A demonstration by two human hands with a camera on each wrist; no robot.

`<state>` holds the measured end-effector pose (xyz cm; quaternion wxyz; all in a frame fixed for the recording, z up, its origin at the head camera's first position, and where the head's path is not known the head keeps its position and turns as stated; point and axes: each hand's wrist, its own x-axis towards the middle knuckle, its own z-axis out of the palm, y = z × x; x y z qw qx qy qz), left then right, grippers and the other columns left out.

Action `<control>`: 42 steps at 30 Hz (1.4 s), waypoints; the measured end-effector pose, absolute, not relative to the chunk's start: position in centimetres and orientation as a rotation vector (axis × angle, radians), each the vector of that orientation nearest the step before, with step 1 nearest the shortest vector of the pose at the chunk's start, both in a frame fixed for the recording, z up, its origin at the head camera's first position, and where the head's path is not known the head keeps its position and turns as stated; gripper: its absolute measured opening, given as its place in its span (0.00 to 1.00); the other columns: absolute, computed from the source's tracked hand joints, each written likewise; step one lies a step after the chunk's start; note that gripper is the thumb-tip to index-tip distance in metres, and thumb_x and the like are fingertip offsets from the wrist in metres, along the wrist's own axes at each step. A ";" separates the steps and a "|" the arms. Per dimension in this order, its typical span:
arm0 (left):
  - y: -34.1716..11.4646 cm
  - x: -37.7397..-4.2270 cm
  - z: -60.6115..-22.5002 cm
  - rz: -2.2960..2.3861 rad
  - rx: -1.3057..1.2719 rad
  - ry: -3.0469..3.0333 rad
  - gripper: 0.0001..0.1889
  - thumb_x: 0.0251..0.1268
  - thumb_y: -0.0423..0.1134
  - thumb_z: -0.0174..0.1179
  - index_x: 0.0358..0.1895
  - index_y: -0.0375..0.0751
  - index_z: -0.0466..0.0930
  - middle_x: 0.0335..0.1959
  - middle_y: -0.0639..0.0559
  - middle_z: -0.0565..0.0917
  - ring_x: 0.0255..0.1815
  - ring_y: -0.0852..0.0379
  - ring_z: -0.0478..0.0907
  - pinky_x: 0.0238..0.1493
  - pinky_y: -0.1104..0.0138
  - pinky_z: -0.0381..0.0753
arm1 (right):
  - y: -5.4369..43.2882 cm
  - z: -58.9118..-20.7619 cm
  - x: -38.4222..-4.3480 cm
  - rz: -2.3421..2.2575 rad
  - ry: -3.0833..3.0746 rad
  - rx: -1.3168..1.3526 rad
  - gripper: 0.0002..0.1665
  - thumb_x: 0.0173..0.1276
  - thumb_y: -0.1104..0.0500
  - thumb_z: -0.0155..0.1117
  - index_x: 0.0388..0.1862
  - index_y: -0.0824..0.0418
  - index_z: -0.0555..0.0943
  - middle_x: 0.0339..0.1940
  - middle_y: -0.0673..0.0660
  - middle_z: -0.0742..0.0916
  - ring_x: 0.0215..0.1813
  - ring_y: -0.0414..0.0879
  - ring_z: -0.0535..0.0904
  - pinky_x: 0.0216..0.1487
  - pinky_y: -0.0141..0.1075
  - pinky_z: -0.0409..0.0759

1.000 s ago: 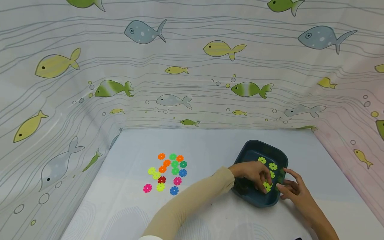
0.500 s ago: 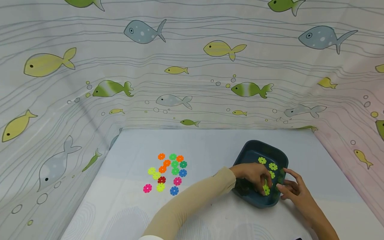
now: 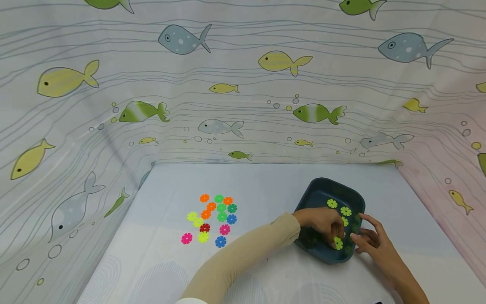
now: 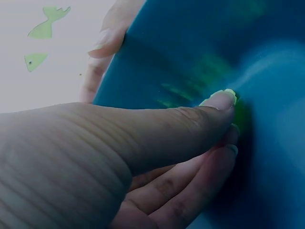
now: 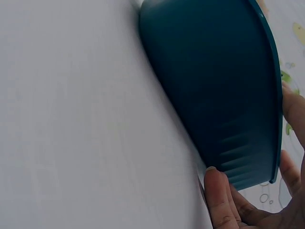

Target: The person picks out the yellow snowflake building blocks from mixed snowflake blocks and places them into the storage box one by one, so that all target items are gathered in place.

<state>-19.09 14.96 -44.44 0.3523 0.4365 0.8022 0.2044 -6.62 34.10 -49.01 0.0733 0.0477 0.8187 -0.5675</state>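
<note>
A dark blue plastic tub [image 3: 322,183] stands at the right of the table. My left hand [image 3: 322,221], in a beige sleeve, reaches inside and pinches a yellow-green notched disc [image 3: 338,243] near the tub's front. In the left wrist view, the thumb [image 4: 190,129] and fingertips meet on the disc, seen nearly edge-on. Several more yellow-green discs [image 3: 345,211] lie on the tub floor, partly hidden by this hand. My right hand [image 3: 373,240] holds the tub's right side; the right wrist view shows its fingers [image 5: 219,195] against the outer wall [image 5: 214,95] and rim.
Several loose notched discs in orange, green, yellow, blue, pink and red lie on the white table [image 3: 262,185] at left, among them a blue disc [image 3: 220,241] and a pink disc [image 3: 186,238]. A fish-printed curtain [image 3: 243,105] encloses the back and sides.
The disc in my left fingers has tilted and shifted slightly toward the tub's front, along with the hand. My right hand stays on the tub. The loose discs on the table have not moved.
</note>
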 end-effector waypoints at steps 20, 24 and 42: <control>15.6 -19.3 -44.0 0.452 1.285 2.096 0.16 0.56 0.38 0.79 0.48 0.46 0.89 0.35 0.64 0.84 0.36 0.73 0.79 0.39 0.82 0.76 | 34.0 -48.6 -6.6 -1.693 2.452 0.153 0.46 0.81 0.48 0.59 0.84 0.37 0.43 0.71 0.73 0.69 0.46 0.48 0.83 0.45 0.37 0.83; 15.6 -19.3 -43.8 0.422 1.304 2.103 0.17 0.56 0.39 0.79 0.48 0.46 0.88 0.36 0.63 0.84 0.37 0.72 0.79 0.39 0.82 0.76 | 34.1 -48.6 -6.5 -1.690 2.451 0.147 0.46 0.81 0.48 0.59 0.85 0.38 0.43 0.71 0.74 0.68 0.46 0.48 0.83 0.46 0.37 0.83; 12.7 -20.4 -42.2 0.643 1.370 2.149 0.15 0.63 0.40 0.75 0.51 0.45 0.86 0.40 0.63 0.84 0.38 0.75 0.77 0.41 0.83 0.76 | 34.2 -49.3 -6.4 -1.713 2.449 0.134 0.45 0.81 0.49 0.59 0.84 0.36 0.43 0.71 0.74 0.67 0.46 0.46 0.83 0.45 0.38 0.84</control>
